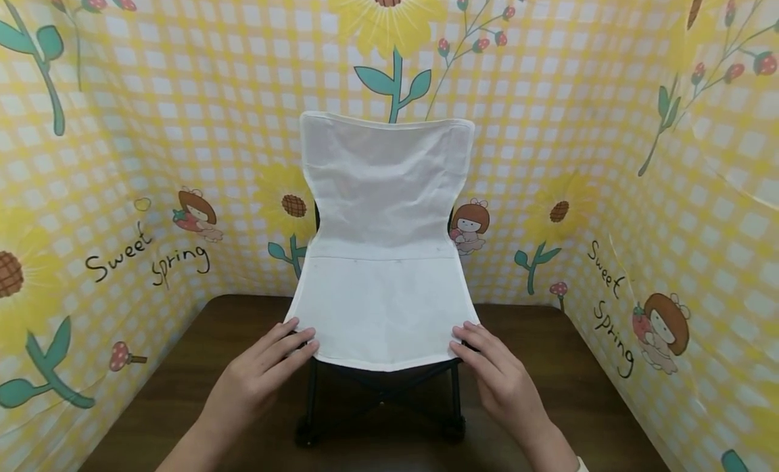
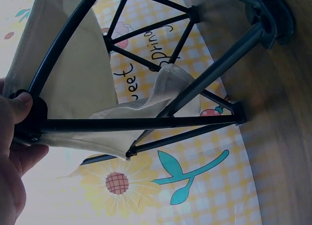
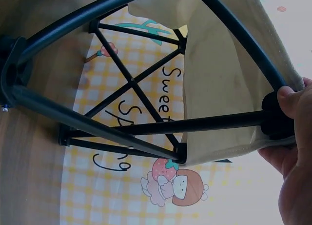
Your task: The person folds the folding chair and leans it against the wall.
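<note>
A small folding chair (image 1: 386,303) with a white fabric seat and backrest stands unfolded and upright on the table, facing me. My left hand (image 1: 264,364) holds its front left corner, fingers over the seat fabric. In the left wrist view the thumb (image 2: 22,108) presses the black plastic corner joint (image 2: 36,120). The right hand (image 1: 499,370) grips the front right corner the same way, its thumb (image 3: 288,100) against the other black joint (image 3: 275,117). Under the seat, thin black legs (image 3: 204,123) cross each other and end in dark feet (image 1: 306,431).
The dark brown wooden table (image 1: 182,391) carries the chair. Yellow checked cloth walls (image 1: 231,120) with sunflowers and lettering enclose it at the back and on both sides. The back cloth rises close behind the chair.
</note>
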